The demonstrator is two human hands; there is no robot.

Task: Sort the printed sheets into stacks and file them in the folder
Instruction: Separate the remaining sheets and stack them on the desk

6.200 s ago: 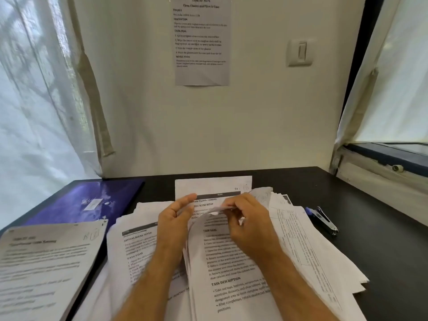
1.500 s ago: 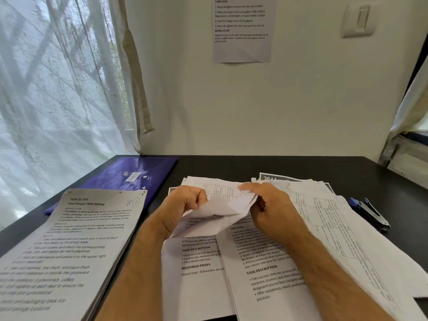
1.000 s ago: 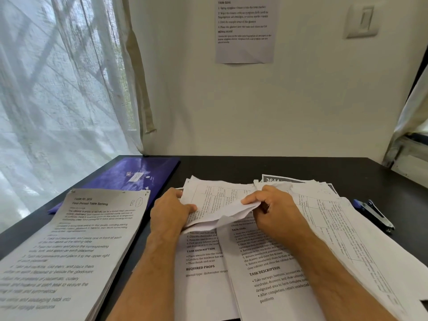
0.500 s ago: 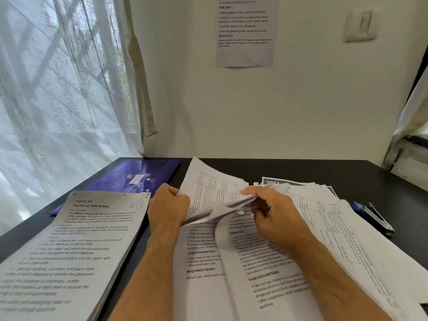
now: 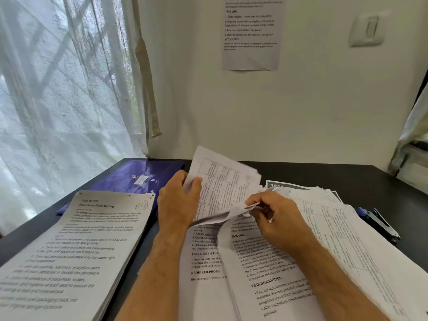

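Near edge of the dark surface (image 5: 324,174): a neat stack (image 5: 69,251) of printed pages at left, a loose pile (image 5: 266,286) in the middle and right. Left hand (image 5: 178,200) grips the raised sheet (image 5: 222,188) at its left edge; right hand (image 5: 275,218) pinches its crumpled lower corner. A blue stapler (image 5: 377,223) lies at right. The purple folder (image 5: 139,177) lies flat behind the stack. Beyond: sheer curtain (image 5: 64,89) left, cream wall (image 5: 301,107) with a taped notice (image 5: 251,33) and a light switch (image 5: 368,28).
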